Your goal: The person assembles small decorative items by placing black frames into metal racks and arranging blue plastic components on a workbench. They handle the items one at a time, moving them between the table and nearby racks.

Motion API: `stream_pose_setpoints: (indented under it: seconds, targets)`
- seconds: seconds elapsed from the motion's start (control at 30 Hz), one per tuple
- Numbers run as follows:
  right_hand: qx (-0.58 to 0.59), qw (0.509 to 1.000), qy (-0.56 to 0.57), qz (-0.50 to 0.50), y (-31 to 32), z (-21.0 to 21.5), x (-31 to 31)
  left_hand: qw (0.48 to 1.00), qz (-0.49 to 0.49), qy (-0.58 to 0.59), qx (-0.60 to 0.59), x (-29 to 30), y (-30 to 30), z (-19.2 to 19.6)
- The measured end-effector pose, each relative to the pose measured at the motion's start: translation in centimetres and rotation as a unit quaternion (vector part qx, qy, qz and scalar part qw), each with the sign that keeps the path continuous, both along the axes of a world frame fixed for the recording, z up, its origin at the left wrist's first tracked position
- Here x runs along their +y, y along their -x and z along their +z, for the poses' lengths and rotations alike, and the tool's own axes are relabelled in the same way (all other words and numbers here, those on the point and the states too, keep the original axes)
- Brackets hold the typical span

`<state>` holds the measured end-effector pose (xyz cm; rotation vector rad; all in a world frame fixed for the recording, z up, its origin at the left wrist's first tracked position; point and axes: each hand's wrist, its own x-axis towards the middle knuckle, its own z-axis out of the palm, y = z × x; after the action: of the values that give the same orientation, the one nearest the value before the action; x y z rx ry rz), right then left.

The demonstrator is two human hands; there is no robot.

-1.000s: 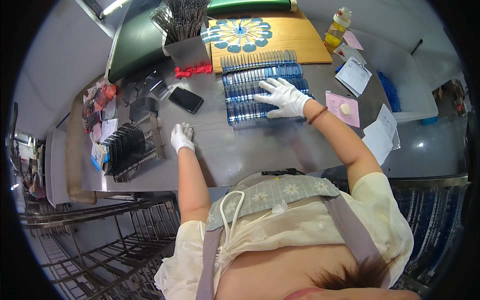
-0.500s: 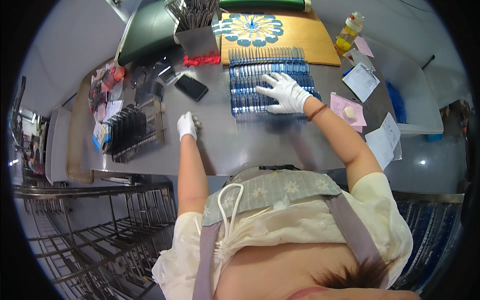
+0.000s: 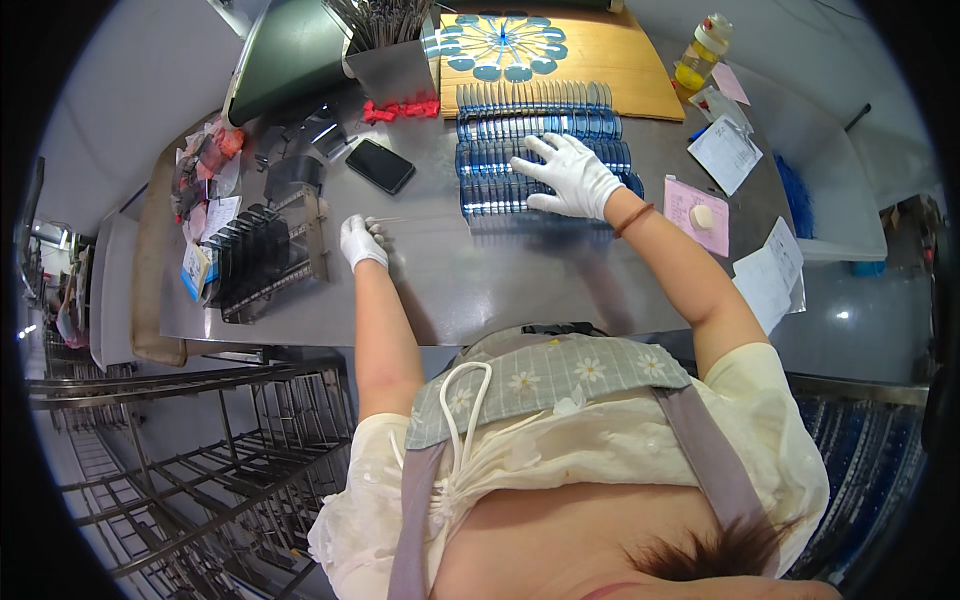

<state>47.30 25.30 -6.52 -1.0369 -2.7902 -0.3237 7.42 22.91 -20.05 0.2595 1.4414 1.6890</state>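
A shiny grey metal table [image 3: 480,290] spans the middle of the frame. Pale walls [image 3: 130,95] rise at upper left and upper right. Dark metal racks [image 3: 230,432] crowd the lower left; another rack [image 3: 862,470] stands lower right. At right, grey floor [image 3: 820,335] catches a small spot of light [image 3: 843,315].

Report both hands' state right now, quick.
Left hand: curled closed; whether it grips the thin pale strip beside it cannot be told.
Right hand: open, spread over the rows of blue curved pieces.
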Motion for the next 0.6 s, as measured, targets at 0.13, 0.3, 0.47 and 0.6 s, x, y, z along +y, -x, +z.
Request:
stream_pose_setpoints:
  seconds: [0.13,0.3,0.47,0.6]
  targets:
    - [-0.011,1.0,0.01,0.007,0.1,0.2,-0.2,0.991,-0.126,0.0,0.043,-1.1,-3.9,0.3]
    - [-0.032,0.999,0.023,0.018,-0.1,0.0,-0.1,0.813,-0.222,0.054,0.536,-2.6,-12.4,0.4]
    - [0.141,0.987,0.08,0.005,-4.2,0.1,2.3,0.785,-0.239,0.056,0.568,-4.3,-14.0,1.2]
    - [0.111,0.974,0.037,-0.194,-8.9,-0.4,1.8,0.785,-0.258,0.092,0.555,-4.5,-14.3,1.4]
